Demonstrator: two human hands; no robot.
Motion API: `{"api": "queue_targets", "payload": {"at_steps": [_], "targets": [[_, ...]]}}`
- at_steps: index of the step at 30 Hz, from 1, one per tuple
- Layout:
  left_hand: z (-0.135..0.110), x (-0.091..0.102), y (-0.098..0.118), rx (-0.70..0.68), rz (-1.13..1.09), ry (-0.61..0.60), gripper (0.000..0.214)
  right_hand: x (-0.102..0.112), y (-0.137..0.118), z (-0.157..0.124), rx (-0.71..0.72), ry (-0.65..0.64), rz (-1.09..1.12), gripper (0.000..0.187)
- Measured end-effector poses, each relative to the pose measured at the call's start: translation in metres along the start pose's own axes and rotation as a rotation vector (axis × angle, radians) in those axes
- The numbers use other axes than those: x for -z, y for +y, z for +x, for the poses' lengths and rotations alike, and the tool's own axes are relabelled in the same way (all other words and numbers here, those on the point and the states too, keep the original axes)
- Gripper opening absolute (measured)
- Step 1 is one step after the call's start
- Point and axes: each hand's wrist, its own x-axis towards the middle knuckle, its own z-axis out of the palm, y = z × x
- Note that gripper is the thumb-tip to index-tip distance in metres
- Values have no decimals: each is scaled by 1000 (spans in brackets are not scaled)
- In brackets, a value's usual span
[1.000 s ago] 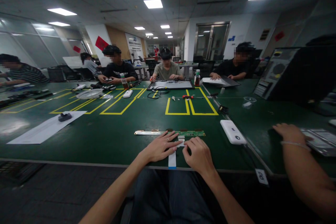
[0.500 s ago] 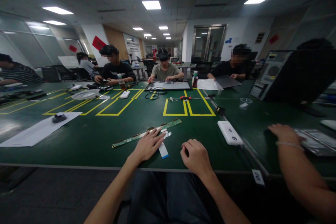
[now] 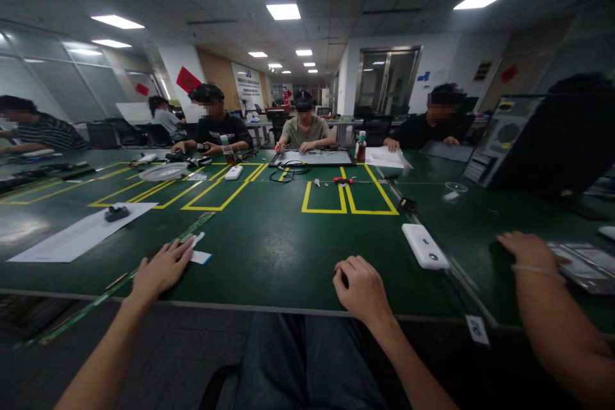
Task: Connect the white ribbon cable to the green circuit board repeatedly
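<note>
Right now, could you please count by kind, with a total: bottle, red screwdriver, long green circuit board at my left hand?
Bottles: 2
Red screwdriver: 1
Long green circuit board at your left hand: 1
Total: 4

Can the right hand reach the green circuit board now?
Probably yes: the right hand looks free and the far end of the green circuit board shows, though the left hand covers its middle.
</note>
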Motion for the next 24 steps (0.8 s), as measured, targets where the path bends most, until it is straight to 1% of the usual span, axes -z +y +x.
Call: {"api": "queue_targets", "payload": {"at_steps": [2, 3, 5, 7, 13, 15, 17, 19, 20, 21, 23, 24], "targets": [[3, 0, -26, 84, 7, 30, 61, 0, -1, 1, 1, 1, 3, 15], [4, 0, -35, 112, 9, 45, 61, 0, -1, 1, 0, 0, 3, 15], [4, -1, -45, 142, 13, 53, 61, 0, -2, 1, -1, 2, 1, 15], [2, -1, -47, 153, 8, 48, 62, 0, -2, 1, -5, 3, -7, 14], [0, -3, -41, 165, -23, 48, 65, 0, -2, 2, -19, -9, 1, 15], [1, -4, -42, 170, -18, 62, 64, 1, -5, 1, -24, -17, 34, 16], [1, -3, -42, 176, -9, 66, 62, 4, -8, -3, -13, -26, 121, 19], [0, -1, -41, 180, -8, 55, 62, 14, -5, -11, 8, -35, 299, 20], [-1, 0, -40, 182, -11, 44, 63, 21, 2, -16, 82, -76, 400, 17], [-2, 1, -39, 182, -14, 33, 64, 32, 11, -20, 99, -82, 432, 13], [-2, 2, -37, 190, -13, 20, 66, 59, 41, -25, 92, -69, 455, 14], [-3, 2, -36, 196, -10, 20, 67, 76, 61, -24, 86, -62, 465, 20]]}}
